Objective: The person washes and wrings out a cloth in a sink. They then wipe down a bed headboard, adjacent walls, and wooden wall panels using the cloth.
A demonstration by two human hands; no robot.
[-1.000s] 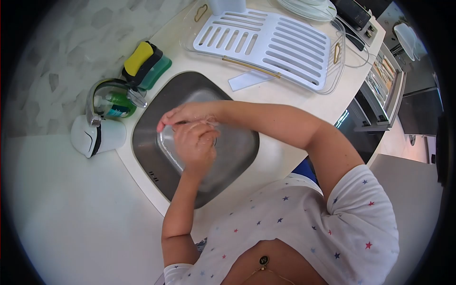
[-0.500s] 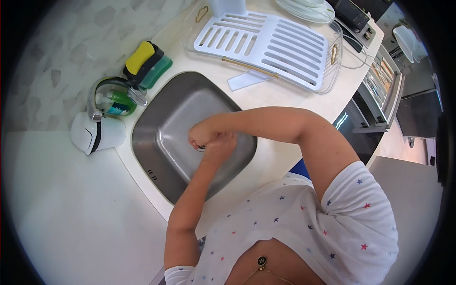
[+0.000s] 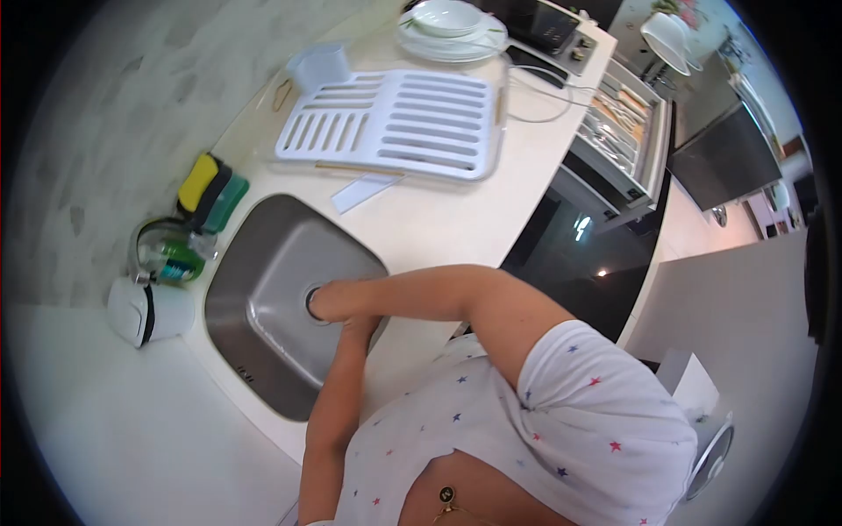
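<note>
Both hands are together, low in the grey metal sink. My right hand is closed beside the drain, partly covering it. Its fingertips are turned away, so whatever it may hold does not show. My left hand lies against the right one near the wrist, its fingers hidden behind it. Water drops glisten on the sink floor.
Left of the sink stand a yellow-and-green sponge holder, a green soap bottle, a faucet and a white lidded container. Behind are a white dish rack and stacked plates. A cutlery drawer hangs open at right.
The view has swung right, so the sink and rack sit further left and lower. My hands have shifted within the sink, and more of the drain shows beside the right hand.
</note>
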